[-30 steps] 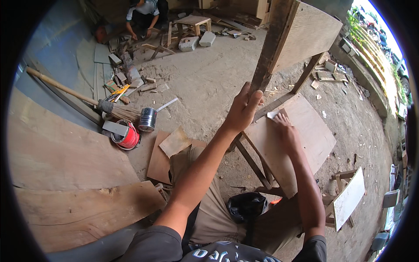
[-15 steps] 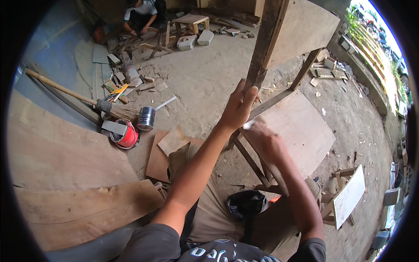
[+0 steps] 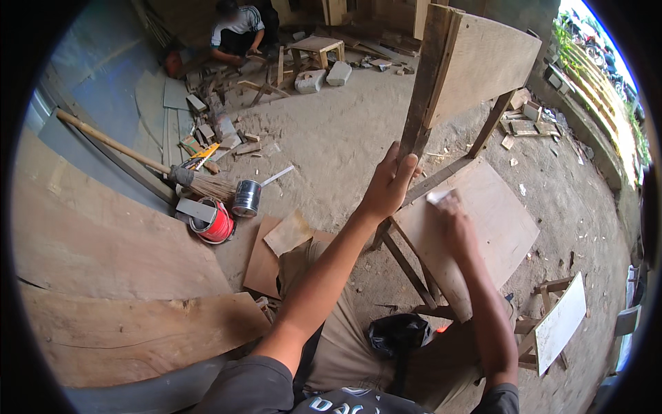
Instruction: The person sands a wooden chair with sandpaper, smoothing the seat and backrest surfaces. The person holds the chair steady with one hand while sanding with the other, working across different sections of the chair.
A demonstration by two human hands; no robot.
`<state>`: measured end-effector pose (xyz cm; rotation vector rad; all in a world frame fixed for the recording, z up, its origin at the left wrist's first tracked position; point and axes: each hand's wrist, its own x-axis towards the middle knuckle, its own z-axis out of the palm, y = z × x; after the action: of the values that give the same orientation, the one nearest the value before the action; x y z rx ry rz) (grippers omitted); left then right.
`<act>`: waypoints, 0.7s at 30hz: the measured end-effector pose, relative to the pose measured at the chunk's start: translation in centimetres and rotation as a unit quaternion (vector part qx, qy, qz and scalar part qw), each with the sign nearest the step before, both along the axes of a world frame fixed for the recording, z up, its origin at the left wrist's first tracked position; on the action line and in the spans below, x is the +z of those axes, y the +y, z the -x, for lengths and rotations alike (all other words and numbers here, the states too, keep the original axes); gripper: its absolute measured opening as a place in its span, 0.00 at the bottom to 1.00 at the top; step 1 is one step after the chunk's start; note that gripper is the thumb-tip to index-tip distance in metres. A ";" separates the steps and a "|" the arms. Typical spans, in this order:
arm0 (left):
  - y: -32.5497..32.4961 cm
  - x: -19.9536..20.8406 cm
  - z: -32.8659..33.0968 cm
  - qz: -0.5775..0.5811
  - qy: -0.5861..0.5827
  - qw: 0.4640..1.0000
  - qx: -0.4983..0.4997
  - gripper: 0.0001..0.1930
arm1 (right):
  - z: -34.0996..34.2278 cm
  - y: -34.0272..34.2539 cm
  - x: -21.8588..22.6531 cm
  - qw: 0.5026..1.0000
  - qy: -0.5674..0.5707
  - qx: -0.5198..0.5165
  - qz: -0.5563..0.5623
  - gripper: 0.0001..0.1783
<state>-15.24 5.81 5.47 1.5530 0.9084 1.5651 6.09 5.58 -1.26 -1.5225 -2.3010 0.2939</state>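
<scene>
Pale plywood-and-timber chair [image 3: 483,183] held for surface work

On the dusty grey-brown floor [image 3: 317,138], the chair is placed directly before the person, toward the right leg. Its broad, flat, pale plywood seat panel [image 3: 500,231] is presented face up; above it, the pale plywood backrest panel [image 3: 486,72] is carried beside a long, dark, rough wooden post [image 3: 422,83]. Whether every leg is firmly planted cannot be told.

The lower end of the post is wrapped by the left hand [image 3: 389,185], with the thumb laid along the wood. Near the rear edge of the seat panel, the right hand [image 3: 460,224] is closed on a small white pad [image 3: 436,198], which seems to be pressed to the plywood; the exact finger placement is blurred.

The step in hand is judged to be rubbing. For an even result, the pad should be held flat, light pressure spread across it, and long overlapping strokes made along the grain. Corners should be eased over so that no splinter is caught, and sideways push should be countered at the post.
</scene>
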 end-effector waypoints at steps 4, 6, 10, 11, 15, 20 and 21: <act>-0.3 -0.1 0.0 -0.002 -0.010 1.000 0.020 0.29 | 3.4 -3.9 0.9 0.990 0.028 0.135 0.000 0.24; -0.4 -0.1 0.0 -0.006 0.000 1.000 0.012 0.29 | 0.4 -0.4 0.4 0.997 0.062 0.046 -0.011 0.23; -0.2 0.2 -0.3 -0.006 0.001 1.000 0.008 0.30 | 0.6 -1.2 -1.2 0.991 -0.045 0.079 -0.094 0.23; -0.4 0.1 -0.3 0.001 -0.006 1.000 0.016 0.30 | 2.6 -2.8 -1.6 0.982 -0.053 0.138 -0.117 0.22; -0.5 -0.5 0.0 -0.022 -0.034 0.999 0.013 0.23 | 1.7 -1.3 0.0 0.996 0.016 0.091 0.002 0.22; -0.2 -0.8 0.4 -0.018 -0.032 0.999 0.025 0.23 | 3.3 -3.2 0.8 0.988 -0.013 0.120 -0.093 0.22; -0.3 -0.6 -0.1 -0.021 -0.041 0.999 0.019 0.23 | 4.1 -4.4 -0.1 0.969 -0.056 0.190 -0.148 0.23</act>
<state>-15.12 5.54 4.86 1.4964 0.8691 1.6727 1.97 1.14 -1.39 -0.9741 -2.5780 -0.0442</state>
